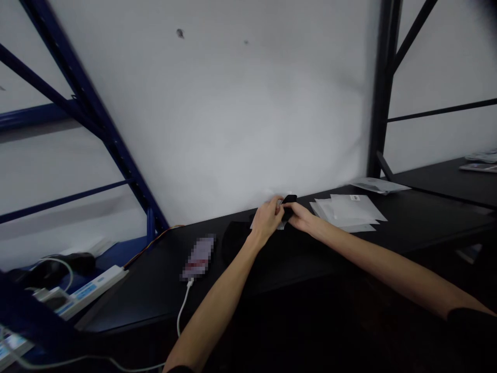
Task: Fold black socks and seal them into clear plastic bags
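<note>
Black tabletop (147, 292) beneath fingers (276, 200), white wall (240, 119) behind.

Both hands (266, 217) (301, 216) at black item (289, 199)

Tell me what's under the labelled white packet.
Under the labelled packet, edges of more white packets show, then the black tabletop; anything fully covered cannot be seen.

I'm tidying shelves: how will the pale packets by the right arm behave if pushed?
The pale packets look thin, so they are probably light and fairly floppy. Lying flat and overlapping, they would likely slide apart rather than tip.
</note>
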`<state>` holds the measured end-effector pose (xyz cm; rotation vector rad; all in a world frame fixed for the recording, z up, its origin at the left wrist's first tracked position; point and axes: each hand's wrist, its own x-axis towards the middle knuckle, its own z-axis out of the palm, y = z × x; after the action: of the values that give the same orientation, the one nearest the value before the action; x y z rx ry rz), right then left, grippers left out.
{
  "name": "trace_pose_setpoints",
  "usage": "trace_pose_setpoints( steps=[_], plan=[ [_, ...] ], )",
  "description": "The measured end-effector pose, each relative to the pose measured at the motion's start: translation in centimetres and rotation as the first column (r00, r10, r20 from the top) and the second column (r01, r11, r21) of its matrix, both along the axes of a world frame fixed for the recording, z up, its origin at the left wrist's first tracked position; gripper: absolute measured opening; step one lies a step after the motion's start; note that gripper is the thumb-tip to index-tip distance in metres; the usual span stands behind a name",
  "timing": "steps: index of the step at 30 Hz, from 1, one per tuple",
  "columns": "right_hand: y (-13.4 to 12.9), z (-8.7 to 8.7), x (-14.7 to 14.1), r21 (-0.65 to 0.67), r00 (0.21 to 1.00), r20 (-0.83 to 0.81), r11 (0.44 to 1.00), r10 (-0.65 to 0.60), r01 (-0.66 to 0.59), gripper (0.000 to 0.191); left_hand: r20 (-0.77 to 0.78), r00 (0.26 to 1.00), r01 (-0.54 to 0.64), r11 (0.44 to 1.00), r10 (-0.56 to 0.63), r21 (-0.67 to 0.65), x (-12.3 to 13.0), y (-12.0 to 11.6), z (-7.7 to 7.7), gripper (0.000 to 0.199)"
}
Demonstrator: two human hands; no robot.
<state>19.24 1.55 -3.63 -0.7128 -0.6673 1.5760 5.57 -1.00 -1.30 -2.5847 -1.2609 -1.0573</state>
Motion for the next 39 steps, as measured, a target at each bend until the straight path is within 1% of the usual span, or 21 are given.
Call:
trace_pose_setpoints(
  steps=[1,3,6,7,10,15,18,20,23,25,27,29,30,31,33,34,35,36,37,38,39],
  plan=[
    [0.0,0.0,-0.1,0.0,1.0,0.006,1.0,0.01,-0.01,0.018,-0.01,1.0,0.016,1.0,-0.016,-0.006,0.0,0.0,0.0,0.033],
    [-0.1,0.1,-0.1,-0.012,0.996,0.048,0.997,0.076,-0.076,0.013,-0.017,1.0,0.025,1.0,-0.025,-0.018,-0.1,0.1,0.0,0.033],
    [-0.2,0.5,0.6,-0.058,0.967,0.156,0.979,0.203,-0.197,0.006,-0.001,1.0,-0.013,0.999,0.013,-0.031,-0.6,0.4,0.1,0.032],
    [-0.2,0.7,1.0,-0.059,0.953,0.196,0.973,0.233,-0.225,0.006,0.007,1.0,-0.03,0.999,0.031,-0.033,-0.7,0.5,0.1,0.032],
    [-0.2,1.2,1.9,-0.003,0.912,0.299,0.956,0.28,-0.293,0.008,0.033,0.997,-0.063,0.998,0.064,-0.029,-1.0,0.7,0.2,0.032],
    [0.3,1.1,3.0,0.001,0.827,0.445,0.923,0.344,-0.384,0.023,0.057,0.997,-0.057,0.998,0.058,-0.014,-1.0,0.7,0.4,0.032],
    [0.8,0.6,3.3,0.012,0.783,0.52,0.914,0.342,-0.406,0.025,0.052,0.998,-0.045,0.999,0.045,-0.005,-0.9,0.6,0.4,0.032],
    [1.0,0.2,3.2,0.009,0.776,0.553,0.929,0.303,-0.37,0.021,0.035,0.999,-0.027,1.0,0.027,-0.009,-0.9,0.5,0.5,0.032],
    [1.2,-0.6,3.0,0.014,0.783,0.585,0.962,0.213,-0.272,0.01,-0.031,0.997,0.068,0.997,-0.069,-0.033,-0.7,0.2,0.6,0.033],
    [1.1,-1.0,2.8,0.046,0.786,0.597,0.972,0.159,-0.231,0.003,-0.094,0.984,0.142,0.987,-0.148,-0.069,-0.5,-0.1,0.6,0.034],
    [0.9,-1.2,2.5,0.096,0.795,0.594,0.97,0.123,-0.223,0.009,-0.144,0.968,0.194,0.976,-0.207,-0.099,-0.5,-0.3,0.6,0.034],
    [0.7,-0.9,2.5,0.121,0.802,0.581,0.96,0.138,-0.252,0.011,-0.163,0.959,0.216,0.971,-0.23,-0.098,-0.5,-0.3,0.5,0.034],
    [0.7,-0.5,2.7,0.111,0.797,0.578,0.951,0.173,-0.287,0.009,-0.163,0.961,0.211,0.974,-0.223,-0.086,-0.6,-0.2,0.4,0.034],
    [0.8,-0.1,3.2,0.091,0.778,0.587,0.937,0.223,-0.337,0.005,-0.16,0.966,0.195,0.978,-0.205,-0.074,-0.7,0.0,0.4,0.034],
    [1.2,0.9,4.7,0.053,0.698,0.654,0.902,0.293,-0.428,0.013,-0.164,0.975,0.143,0.988,-0.151,-0.058,-0.9,0.2,0.4,0.034],
    [1.6,1.4,5.8,0.054,0.645,0.712,0.895,0.276,-0.443,0.017,-0.175,0.977,0.112,0.992,-0.121,-0.057,-1.0,0.3,0.5,0.036],
    [2.1,1.7,6.9,0.076,0.595,0.778,0.909,0.203,-0.41,0.017,-0.192,0.977,0.079,0.995,-0.089,-0.056,-1.1,0.4,0.6,0.037],
    [2.6,1.9,8.1,0.127,0.548,0.832,0.934,0.083,-0.335,0.013,-0.211,0.976,0.04,0.998,-0.05,-0.048,-1.2,0.4,0.7,0.039],
    [3.1,1.9,9.1,0.204,0.501,0.864,0.945,-0.051,-0.256,0.008,-0.231,0.973,-0.005,0.999,-0.003,-0.032,-1.3,0.4,0.9,0.041],
    [3.7,1.8,10.0,0.291,0.449,0.875,0.937,-0.178,-0.196,0.005,-0.251,0.967,-0.052,0.999,0.049,-0.008,-1.5,0.4,1.1,0.043],
    [4.1,1.5,10.7,0.375,0.4,0.873,0.907,-0.277,-0.192,0.016,-0.27,0.958,-0.095,0.995,0.097,0.022,-1.7,0.4,1.3,0.042]
  ],
)
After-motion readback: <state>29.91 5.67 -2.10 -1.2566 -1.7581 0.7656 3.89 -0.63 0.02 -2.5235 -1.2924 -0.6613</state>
